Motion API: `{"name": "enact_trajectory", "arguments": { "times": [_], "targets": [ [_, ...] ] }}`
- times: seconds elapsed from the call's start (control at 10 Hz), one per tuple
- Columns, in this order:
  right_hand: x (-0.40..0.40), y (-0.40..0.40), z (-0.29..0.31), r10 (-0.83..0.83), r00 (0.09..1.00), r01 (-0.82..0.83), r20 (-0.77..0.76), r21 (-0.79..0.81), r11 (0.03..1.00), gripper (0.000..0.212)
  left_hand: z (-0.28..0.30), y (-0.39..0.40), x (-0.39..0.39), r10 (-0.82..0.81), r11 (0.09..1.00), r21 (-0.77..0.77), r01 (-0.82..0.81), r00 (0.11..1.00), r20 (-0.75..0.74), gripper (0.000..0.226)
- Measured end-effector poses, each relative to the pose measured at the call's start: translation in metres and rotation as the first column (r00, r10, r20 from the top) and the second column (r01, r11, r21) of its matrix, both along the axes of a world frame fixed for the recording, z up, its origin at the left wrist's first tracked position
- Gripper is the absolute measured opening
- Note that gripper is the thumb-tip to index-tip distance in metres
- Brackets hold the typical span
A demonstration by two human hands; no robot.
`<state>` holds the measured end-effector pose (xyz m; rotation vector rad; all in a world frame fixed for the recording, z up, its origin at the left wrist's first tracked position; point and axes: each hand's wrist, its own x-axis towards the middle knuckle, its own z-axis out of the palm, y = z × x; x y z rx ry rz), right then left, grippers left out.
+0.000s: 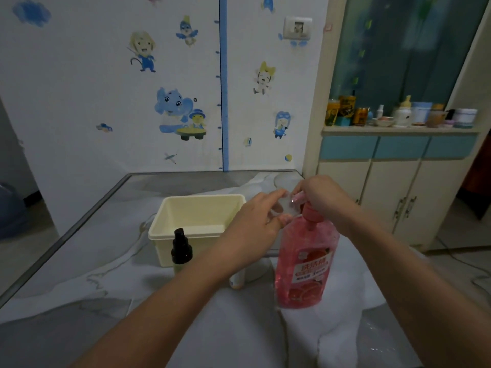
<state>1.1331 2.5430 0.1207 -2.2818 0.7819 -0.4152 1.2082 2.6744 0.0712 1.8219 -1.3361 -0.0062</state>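
Observation:
A tall pink pump bottle (pixel 303 264) with a red pump head stands on the table at the right. My right hand (pixel 321 197) sits on top of the pump, its fingers curled round the nozzle. My left hand (pixel 255 221) is just left of the nozzle and pinches a small clear piece (pixel 285 205) between thumb and fingers. What that piece is I cannot tell. Both hands meet above the bottle's neck.
A cream plastic tub (pixel 199 224) stands behind my left arm. In front of it is a dark spray bottle (pixel 181 248), and a small white bottle (pixel 237 280) shows under my left wrist. White sheeting (pixel 239 314) covers part of the marble table (pixel 79 256). A cupboard (pixel 398 187) stands at right.

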Motion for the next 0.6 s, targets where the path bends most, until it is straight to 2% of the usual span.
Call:
{"name": "enact_trajectory", "arguments": {
  "times": [0.1,0.2,0.3,0.4,0.5,0.6],
  "targets": [
    [-0.002,-0.003,0.007,0.023,0.995,-0.039,0.099,0.159,0.987,0.029,0.008,0.002,0.002,-0.007,1.0,0.008,0.007,1.0,0.006,0.045],
    [-0.004,0.001,0.011,0.061,0.992,-0.08,0.108,0.181,0.98,0.028,0.01,0.003,0.003,-0.004,1.0,0.006,0.004,1.0,0.01,0.046],
    [-0.002,0.0,0.006,0.03,0.992,-0.047,0.121,0.139,0.989,0.031,0.005,0.003,0.001,-0.011,1.0,-0.005,0.011,1.0,0.007,0.046],
    [0.002,0.005,-0.001,-0.004,0.998,0.0,0.07,0.052,0.999,0.038,-0.002,0.001,0.003,-0.003,1.0,-0.007,0.003,1.0,0.003,0.045],
    [0.0,0.001,-0.003,-0.004,0.998,-0.001,0.07,0.069,0.998,0.034,-0.002,0.002,0.001,-0.007,1.0,0.007,0.007,1.0,0.014,0.044],
    [-0.002,-0.003,0.0,0.006,0.996,-0.022,0.091,0.169,0.985,0.029,0.005,0.002,0.002,-0.013,1.0,0.026,0.012,0.999,0.029,0.045]
  ]
}}
